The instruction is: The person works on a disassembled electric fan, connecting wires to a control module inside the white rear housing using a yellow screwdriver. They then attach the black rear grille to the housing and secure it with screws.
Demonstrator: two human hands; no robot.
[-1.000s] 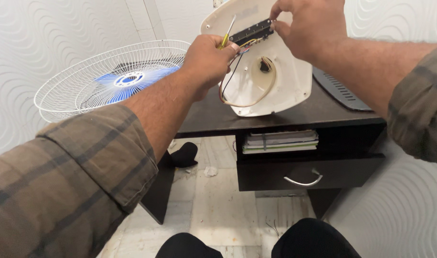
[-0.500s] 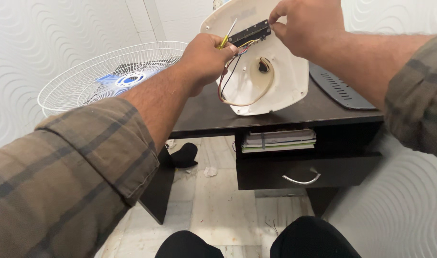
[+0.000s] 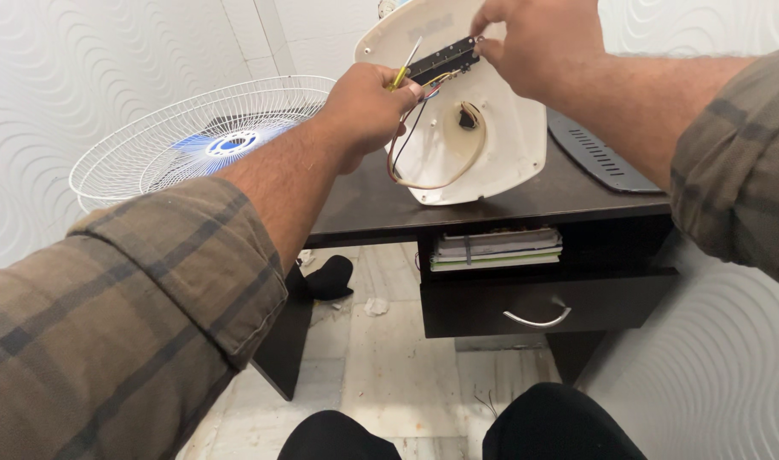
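Dark brown tabletop [image 3: 526, 200], white wavy-textured walls all round, pale tiled floor [image 3: 389, 366] below. White fan housing [image 3: 500, 145] propped upright on tabletop, far centre. Left hand [image 3: 368, 106] closed round yellow-handled screwdriver [image 3: 404, 66]. Right hand [image 3: 538, 43] pinching black strip [image 3: 445, 60] against housing's upper part. White fan grille [image 3: 193, 140] far left. Drawer [image 3: 543, 307] beneath, books [image 3: 496, 249] shelved above it.

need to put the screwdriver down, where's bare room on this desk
Bare dark desk top lies between the wire fan guard and the white fan base, in front of the left hand. A thinner strip runs along the front edge. Right of the base, the grey vented panel crowds the corner.
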